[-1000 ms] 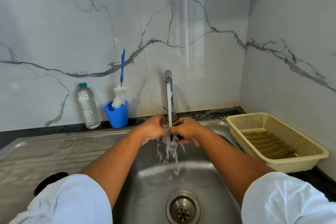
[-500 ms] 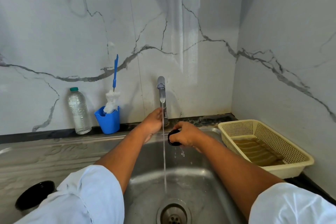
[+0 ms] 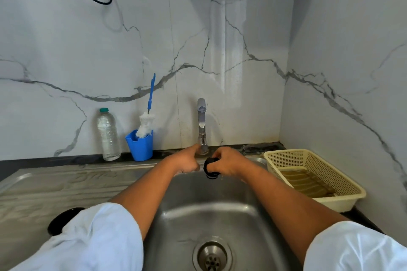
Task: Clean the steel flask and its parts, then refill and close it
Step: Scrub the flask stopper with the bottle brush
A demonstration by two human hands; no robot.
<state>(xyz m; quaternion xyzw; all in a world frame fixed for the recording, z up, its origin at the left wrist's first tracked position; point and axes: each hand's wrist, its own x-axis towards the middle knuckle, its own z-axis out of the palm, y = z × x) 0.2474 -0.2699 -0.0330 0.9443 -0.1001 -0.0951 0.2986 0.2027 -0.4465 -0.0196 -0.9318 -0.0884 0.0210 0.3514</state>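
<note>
Black round flask cap (image 3: 210, 167), gripped in the curled right hand (image 3: 228, 161) at the steel sink's (image 3: 209, 209) 12 o'clock rim, appears rinsed, while the left hand (image 3: 188, 159), fingers curled, touches the waterless chrome tap's (image 3: 201, 121) base, grip unclear; refilling and closing likely remain.

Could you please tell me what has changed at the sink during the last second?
The left hand moved from the black cap to the base of the tap; the water thinned, then stopped. The right hand still holds the cap over the sink. The bottle, blue cup and basket stayed put.
</note>
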